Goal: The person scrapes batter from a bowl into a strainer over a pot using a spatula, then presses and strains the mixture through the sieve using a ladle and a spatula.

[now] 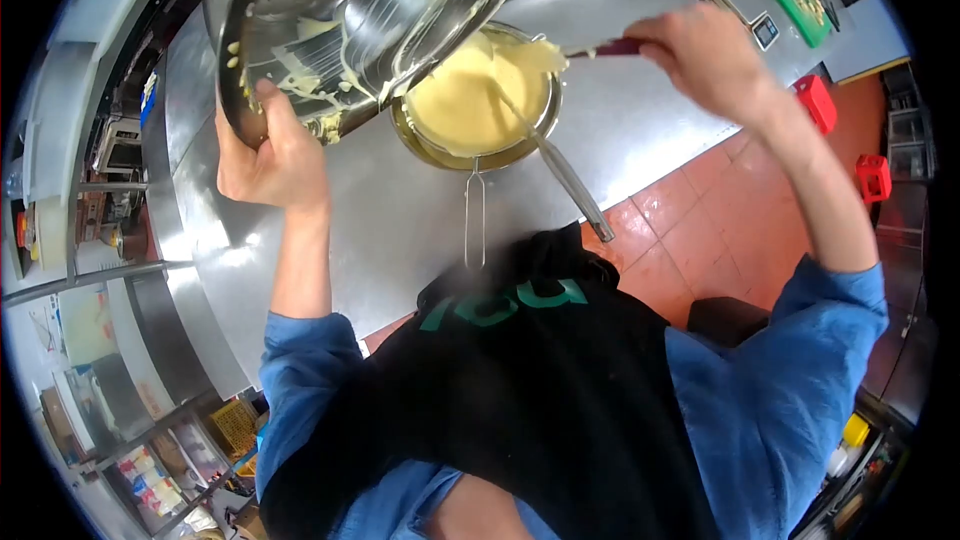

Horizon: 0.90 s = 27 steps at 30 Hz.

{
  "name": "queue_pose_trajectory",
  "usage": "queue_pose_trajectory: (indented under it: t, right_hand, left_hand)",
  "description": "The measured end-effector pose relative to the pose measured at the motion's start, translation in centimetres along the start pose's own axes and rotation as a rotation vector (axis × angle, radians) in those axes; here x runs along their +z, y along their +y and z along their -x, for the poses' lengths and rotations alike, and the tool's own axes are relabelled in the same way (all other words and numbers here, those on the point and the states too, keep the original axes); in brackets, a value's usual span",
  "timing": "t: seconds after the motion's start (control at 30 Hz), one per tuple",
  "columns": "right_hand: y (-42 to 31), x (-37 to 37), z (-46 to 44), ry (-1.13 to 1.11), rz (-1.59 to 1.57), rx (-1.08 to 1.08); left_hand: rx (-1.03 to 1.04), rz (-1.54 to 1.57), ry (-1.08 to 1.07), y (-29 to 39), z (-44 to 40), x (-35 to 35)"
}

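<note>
My left hand (270, 155) grips the rim of a large steel mixing bowl (300, 15), tilted on its side, with pale yellow batter streaked over its inside. In my right hand (705, 60) is a spatula (610, 47) with a dark red handle; its batter-coated blade hangs at the edge of a sieve. Yellow batter (465, 105) fills this sieve, whose wire handle (475, 215) points toward me. Under it sits a metal bowl (430, 152). A metal utensil (572, 185) leans in the batter, its handle over the rim and its head hidden.
A steel worktop (370, 230) runs beneath everything. At the far right lie a green cutting board (790, 2) and a small digital device (764, 31). Red stools (816, 103) stand on the tiled floor beyond. Shelves with containers line the left side.
</note>
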State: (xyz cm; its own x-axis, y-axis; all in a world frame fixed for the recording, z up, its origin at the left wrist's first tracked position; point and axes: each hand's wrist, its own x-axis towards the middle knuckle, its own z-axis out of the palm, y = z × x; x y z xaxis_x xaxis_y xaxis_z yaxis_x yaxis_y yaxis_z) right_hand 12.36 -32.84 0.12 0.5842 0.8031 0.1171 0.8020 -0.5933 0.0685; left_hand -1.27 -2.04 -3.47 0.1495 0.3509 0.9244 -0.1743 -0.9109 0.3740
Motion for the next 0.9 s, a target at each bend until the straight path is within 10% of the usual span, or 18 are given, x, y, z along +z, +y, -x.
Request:
queue_pose_trajectory:
  t: [0.47,0.9]
  right_hand:
    - [-3.8,-6.5,-7.3,-0.35,0.188,0.081]
    - [-5.4,-5.5,-8.2,-0.242,0.272,0.048]
  left_hand:
    - [0.185,-0.008,-0.149,1.0,0.1,-0.5]
    - [0.211,0.004,-0.128,0.6,0.5,-0.1]
